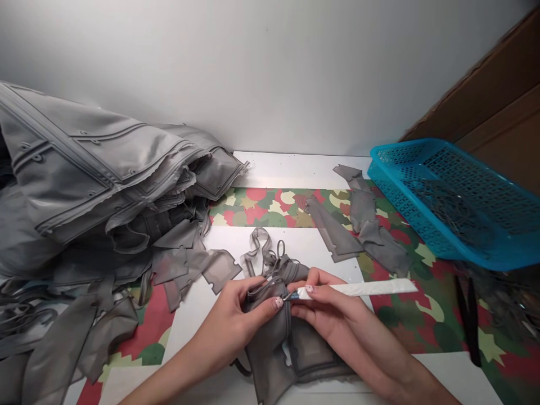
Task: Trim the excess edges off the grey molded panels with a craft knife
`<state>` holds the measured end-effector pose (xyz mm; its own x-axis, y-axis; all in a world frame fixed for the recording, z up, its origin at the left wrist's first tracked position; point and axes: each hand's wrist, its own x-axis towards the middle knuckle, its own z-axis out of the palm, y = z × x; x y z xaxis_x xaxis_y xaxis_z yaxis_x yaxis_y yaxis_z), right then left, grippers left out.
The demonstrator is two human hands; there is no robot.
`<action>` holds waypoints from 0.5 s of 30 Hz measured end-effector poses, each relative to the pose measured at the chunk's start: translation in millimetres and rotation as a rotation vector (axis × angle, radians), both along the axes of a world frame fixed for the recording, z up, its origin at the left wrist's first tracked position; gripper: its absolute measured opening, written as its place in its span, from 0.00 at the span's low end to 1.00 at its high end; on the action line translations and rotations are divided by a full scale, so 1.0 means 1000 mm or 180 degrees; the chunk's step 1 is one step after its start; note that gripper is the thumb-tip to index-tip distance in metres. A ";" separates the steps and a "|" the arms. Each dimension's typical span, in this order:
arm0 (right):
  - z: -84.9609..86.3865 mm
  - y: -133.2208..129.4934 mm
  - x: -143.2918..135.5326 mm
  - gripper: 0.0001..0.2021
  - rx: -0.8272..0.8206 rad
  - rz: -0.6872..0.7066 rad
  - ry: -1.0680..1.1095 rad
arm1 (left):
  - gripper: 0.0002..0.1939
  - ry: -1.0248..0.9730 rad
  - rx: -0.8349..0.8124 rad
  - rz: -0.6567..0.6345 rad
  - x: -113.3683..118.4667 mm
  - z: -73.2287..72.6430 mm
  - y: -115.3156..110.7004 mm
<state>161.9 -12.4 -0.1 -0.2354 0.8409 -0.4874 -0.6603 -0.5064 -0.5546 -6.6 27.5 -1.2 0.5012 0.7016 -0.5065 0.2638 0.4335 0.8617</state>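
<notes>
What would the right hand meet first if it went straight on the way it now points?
The right hand, white-handled tool leading, would likely meet the grey piece first, with the left thumb close behind; exact depth is unclear.

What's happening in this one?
A person sits or stands at a work surface with grey, rubbery-looking material. The left hand pinches a grey piece, while the right hand holds a slim tool with a white handle, its tip against that piece. A big grey heap lies on the left; loose scraps and a blue basket of thin grey strips are on the right.
</notes>
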 end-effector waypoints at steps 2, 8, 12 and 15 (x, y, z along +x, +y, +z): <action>-0.001 0.001 0.000 0.08 -0.0052 -0.0008 0.0186 | 0.13 -0.0121 -0.0047 0.0028 0.000 0.001 0.000; -0.009 0.003 0.001 0.09 -0.0084 0.0016 0.0683 | 0.13 -0.0291 -0.0099 0.0011 0.000 0.004 0.000; -0.011 0.002 0.000 0.09 -0.0096 0.0027 0.0889 | 0.13 -0.0296 -0.0117 0.0042 -0.001 0.005 -0.001; -0.011 0.003 -0.001 0.09 -0.0116 0.0054 0.0978 | 0.13 -0.0321 -0.0161 0.0076 -0.001 0.005 -0.001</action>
<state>160.7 -9.5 -10.6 -0.3902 0.8188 -0.4210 -0.7856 -0.5346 -0.3115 -7.6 26.4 4.3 0.5349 0.6889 -0.4892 0.1659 0.4821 0.8602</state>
